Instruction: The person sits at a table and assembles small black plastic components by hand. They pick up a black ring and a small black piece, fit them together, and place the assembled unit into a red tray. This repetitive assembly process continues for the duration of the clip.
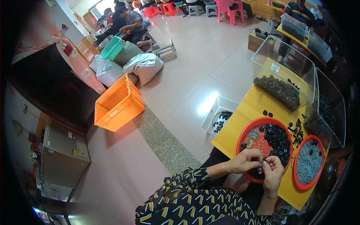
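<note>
My left hand [246, 160] and my right hand [273, 174] meet fingertip to fingertip above the near side of a red basin [240, 139]. Both are closed in a pinch. A small dark bit shows between the fingertips, too small to name. Inside the basin, a heap of black oval plastic parts [279, 140] lies along the right side, with some small silvery pieces [254, 133] at the upper left. Right of it, a smaller red basin [297, 178] holds many small grey metal pieces [308, 163] and a few black parts.
Both basins stand on a yellow board [234, 129]. Loose black parts [298, 133] lie beside them. Clear bins [283, 48] holding dark parts stand behind, and a white tray [210, 122] sits lower left of the board. An orange crate [118, 105] and sacks [144, 67] are on the floor.
</note>
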### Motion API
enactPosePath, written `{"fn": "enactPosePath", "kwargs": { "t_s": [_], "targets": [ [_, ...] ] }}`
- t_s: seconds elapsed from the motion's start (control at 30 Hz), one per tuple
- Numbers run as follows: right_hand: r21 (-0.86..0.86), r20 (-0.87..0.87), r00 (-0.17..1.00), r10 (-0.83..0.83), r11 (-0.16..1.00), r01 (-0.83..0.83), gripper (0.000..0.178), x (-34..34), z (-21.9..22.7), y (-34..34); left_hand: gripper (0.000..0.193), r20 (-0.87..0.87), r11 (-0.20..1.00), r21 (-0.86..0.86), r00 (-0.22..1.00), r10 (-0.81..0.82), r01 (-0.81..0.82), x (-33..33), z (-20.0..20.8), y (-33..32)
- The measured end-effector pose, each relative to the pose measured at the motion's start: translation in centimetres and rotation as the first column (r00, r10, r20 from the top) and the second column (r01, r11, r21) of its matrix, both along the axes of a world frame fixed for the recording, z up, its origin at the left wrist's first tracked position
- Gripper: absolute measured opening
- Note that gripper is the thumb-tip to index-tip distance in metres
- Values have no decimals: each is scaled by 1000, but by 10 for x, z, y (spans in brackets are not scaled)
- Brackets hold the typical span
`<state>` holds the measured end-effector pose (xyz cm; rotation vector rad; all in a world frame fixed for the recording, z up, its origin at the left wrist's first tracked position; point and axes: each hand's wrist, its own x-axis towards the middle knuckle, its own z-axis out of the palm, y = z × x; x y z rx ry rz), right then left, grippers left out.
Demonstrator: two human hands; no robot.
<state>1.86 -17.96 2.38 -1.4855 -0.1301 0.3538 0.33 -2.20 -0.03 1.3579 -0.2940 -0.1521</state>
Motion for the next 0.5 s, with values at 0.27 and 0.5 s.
{"fn": "enactPosePath", "kwargs": {
  "t_s": [0.27, 0.5],
  "targets": [
    [-188, 157, 986, 58, 982, -28, 6, -2, 1, -5, 9, 171, 991, 128, 985, 23, -46, -1, -5, 1],
    [-145, 28, 998, 50, 988, -45, 7, -3, 4, -4, 8, 183, 988, 135, 982, 45, -70, -1, -6, 1]
  ]
}}
